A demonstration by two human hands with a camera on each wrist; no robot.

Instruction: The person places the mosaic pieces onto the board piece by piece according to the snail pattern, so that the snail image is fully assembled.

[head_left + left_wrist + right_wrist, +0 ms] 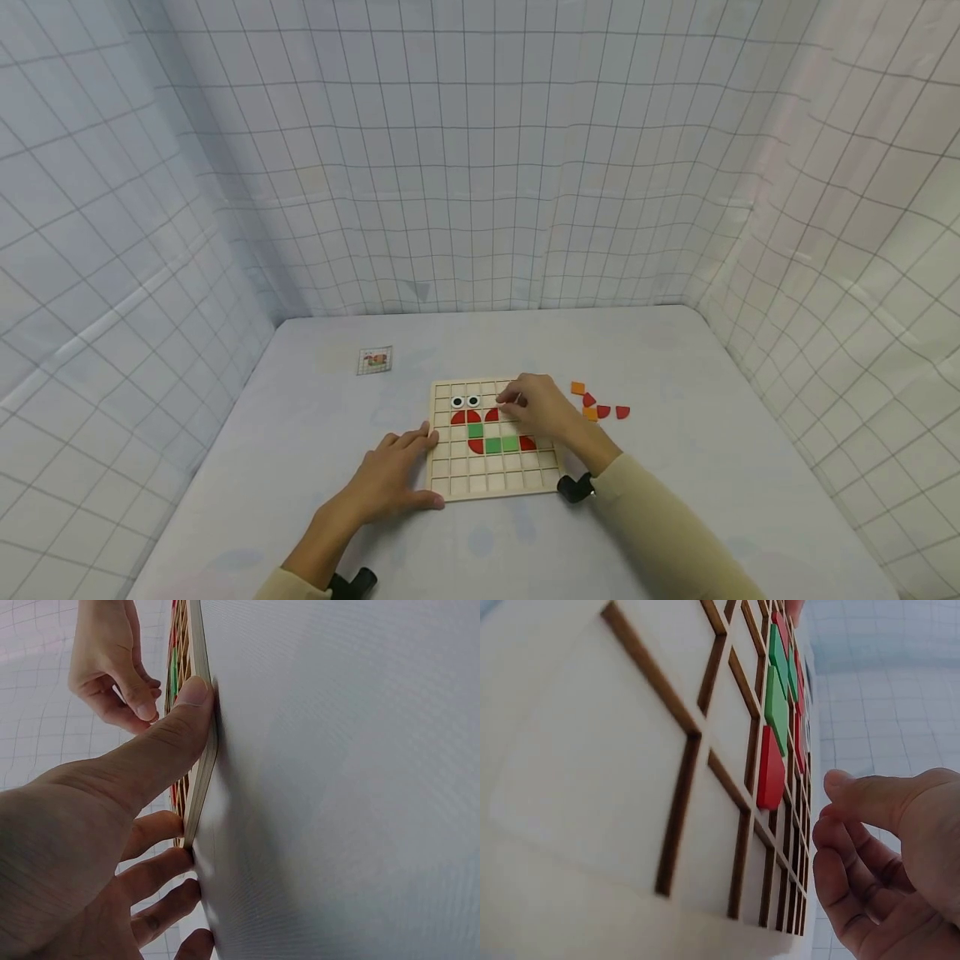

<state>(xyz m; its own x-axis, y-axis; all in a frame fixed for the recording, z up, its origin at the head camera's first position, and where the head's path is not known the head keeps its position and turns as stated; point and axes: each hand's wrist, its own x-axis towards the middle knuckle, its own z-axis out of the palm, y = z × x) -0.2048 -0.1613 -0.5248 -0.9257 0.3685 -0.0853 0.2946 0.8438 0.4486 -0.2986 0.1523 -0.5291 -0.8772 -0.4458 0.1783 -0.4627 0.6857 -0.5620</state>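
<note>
A wooden grid board (pixel 495 482) lies on the table with its cells partly filled. Two white eye pieces (pixel 465 402) are in its upper left cells. Below them sit red rounded pieces (pixel 492 414) and green square pieces (pixel 501 445). My left hand (pixel 390 477) rests at the board's near left corner, the thumb on the near edge and fingers touching the left edge. Over the board's upper right cells is my right hand (pixel 536 404), thumb and index tip close together beside a red piece; no piece shows between them in the right wrist view.
Several loose red pieces (pixel 622 412) and orange squares (pixel 577 387) lie right of the board. Behind it on the left lies a small picture card (pixel 374 360) with a grid drawing. White grid-patterned cloth walls (pixel 450 167) surround the table at the back and sides.
</note>
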